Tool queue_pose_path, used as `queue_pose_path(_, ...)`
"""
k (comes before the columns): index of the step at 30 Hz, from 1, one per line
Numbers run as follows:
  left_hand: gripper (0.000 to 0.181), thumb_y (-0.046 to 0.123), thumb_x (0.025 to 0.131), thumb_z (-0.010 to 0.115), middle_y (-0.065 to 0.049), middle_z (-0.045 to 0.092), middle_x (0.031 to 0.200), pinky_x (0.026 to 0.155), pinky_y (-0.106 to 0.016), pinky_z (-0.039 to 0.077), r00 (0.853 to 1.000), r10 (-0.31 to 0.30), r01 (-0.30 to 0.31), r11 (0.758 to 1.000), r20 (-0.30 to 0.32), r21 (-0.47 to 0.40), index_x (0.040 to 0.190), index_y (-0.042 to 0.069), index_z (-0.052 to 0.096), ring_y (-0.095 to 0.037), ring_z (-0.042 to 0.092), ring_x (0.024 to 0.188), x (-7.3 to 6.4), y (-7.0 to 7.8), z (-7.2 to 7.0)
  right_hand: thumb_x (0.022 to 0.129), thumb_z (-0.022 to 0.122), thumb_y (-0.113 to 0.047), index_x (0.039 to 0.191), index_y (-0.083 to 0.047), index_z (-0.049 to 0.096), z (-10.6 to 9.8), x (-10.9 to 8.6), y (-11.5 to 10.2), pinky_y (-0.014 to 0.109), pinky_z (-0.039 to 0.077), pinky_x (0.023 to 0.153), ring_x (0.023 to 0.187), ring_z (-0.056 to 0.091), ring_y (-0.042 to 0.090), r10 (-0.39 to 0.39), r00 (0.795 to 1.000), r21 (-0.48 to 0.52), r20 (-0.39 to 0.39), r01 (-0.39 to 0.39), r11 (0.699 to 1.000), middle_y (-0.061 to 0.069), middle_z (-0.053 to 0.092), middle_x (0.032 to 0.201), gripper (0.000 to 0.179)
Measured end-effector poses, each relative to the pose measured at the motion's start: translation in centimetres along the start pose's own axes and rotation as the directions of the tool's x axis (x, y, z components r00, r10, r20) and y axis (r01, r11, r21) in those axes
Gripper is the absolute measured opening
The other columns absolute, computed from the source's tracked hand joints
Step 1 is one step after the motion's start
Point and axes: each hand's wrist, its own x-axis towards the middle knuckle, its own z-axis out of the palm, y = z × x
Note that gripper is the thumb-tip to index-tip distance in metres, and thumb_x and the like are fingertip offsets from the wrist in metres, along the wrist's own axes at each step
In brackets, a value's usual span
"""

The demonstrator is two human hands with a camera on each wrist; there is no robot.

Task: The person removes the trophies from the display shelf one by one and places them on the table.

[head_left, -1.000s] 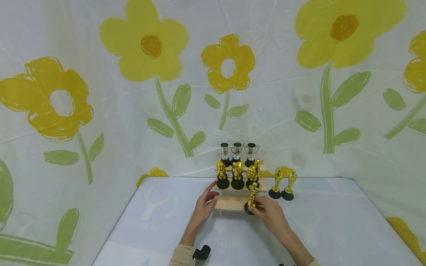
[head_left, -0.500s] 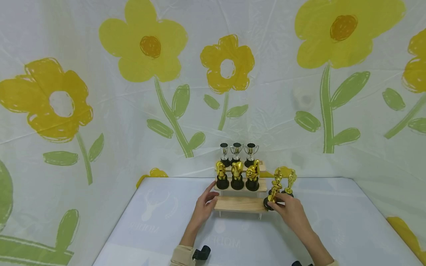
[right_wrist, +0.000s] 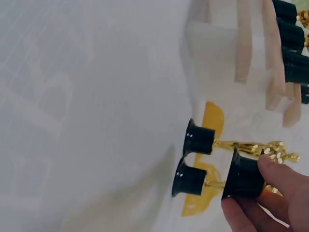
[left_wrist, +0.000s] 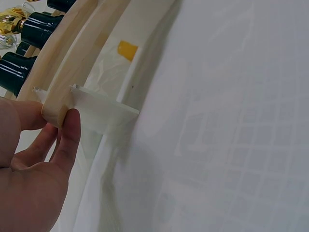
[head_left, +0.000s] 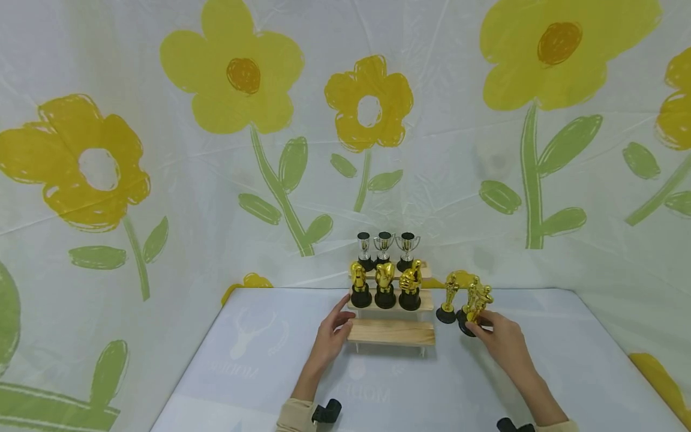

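Right grip (head_left: 503, 342) holds gold statuette (right_wrist: 245, 178) by base (two more statuettes (head_left: 450, 298) just beyond); left grip (head_left: 330, 337) pinches bottom shelf (head_left: 391, 332).

Gold statuette (head_left: 478, 305): looked metallic, highly glossy | its base (right_wrist: 244, 177): looked plastic, black, smooth, shiny | silver cups (head_left: 407, 244): looked metallic, bright-polished | lower shelf board (head_left: 391, 333): was pale wood, fine-grained, smooth | shelf support (left_wrist: 104, 108): looked translucent plastic, smooth | table covering (head_left: 243, 360): appeared smooth, low sheen | curtain (head_left: 442, 150): appeared thin, lightly creased
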Motion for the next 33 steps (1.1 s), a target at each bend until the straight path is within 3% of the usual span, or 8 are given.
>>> queue_pose_path(13, 0.058, 0.005, 0.098, 0.055, -0.029, 0.062, 0.12, 0.086, -0.021, 0.05, 1.0, -0.028, 0.028, 1.0, 0.009, 0.006, 0.15, 0.025, 0.04, -0.036, 0.062, 0.116, -0.1, -0.1, 0.0, 0.089, 0.071, -0.021, 0.106, 0.012, 0.066, 0.4, 1.3, 3.8, 0.052, 0.054, 0.073, 0.095, 0.066, 0.047, 0.045, 0.999, -0.068, 0.003, -0.045, 0.997, 0.029, 0.07, 0.098, 0.037)
queue_pose_path(21, 0.057, 0.005, 0.098, 0.055, -0.03, 0.063, 0.119, 0.085, -0.025, 0.052, 0.999, 0.031, -0.031, 1.0, 0.017, 0.006, 0.151, 0.019, 0.039, -0.039, 0.063, 0.114, 0.2, -0.4, -0.2, 0.091, 0.068, -0.019, 0.107, 0.013, 0.064, 0.8, 2.5, 5.1, 0.053, 0.052, 0.073, 0.095, 0.065, 0.048, 0.107, 0.994, -0.05, 0.022, -0.105, 0.993, 0.03, 0.069, 0.098, 0.036)
queue_pose_path(27, 0.057, 0.004, 0.098, 0.055, -0.027, 0.064, 0.118, 0.084, -0.023, 0.052, 1.0, 0.017, -0.017, 1.0, 0.008, 0.019, 0.15, 0.019, 0.04, -0.038, 0.063, 0.114, 0.2, -0.5, -0.1, 0.092, 0.066, -0.018, 0.108, 0.013, 0.063, 1.3, 3.4, 5.8, 0.052, 0.05, 0.072, 0.088, 0.065, 0.042, 0.163, 0.986, -0.053, 0.03, -0.161, 0.986, 0.028, 0.069, 0.096, 0.035)
queue_pose_path(33, 0.057, -0.002, 0.097, 0.052, -0.034, 0.061, 0.119, 0.083, -0.023, 0.051, 1.0, -0.004, 0.004, 1.0, -0.001, 0.019, 0.151, 0.01, 0.038, -0.045, 0.061, 0.114, 0.3, -0.2, 0.1, 0.091, 0.066, -0.017, 0.105, 0.014, 0.063, 1.3, 4.0, 6.0, 0.044, 0.049, 0.065, 0.077, 0.062, 0.032, 0.203, 0.978, -0.054, 0.049, -0.201, 0.978, 0.027, 0.068, 0.091, 0.034)
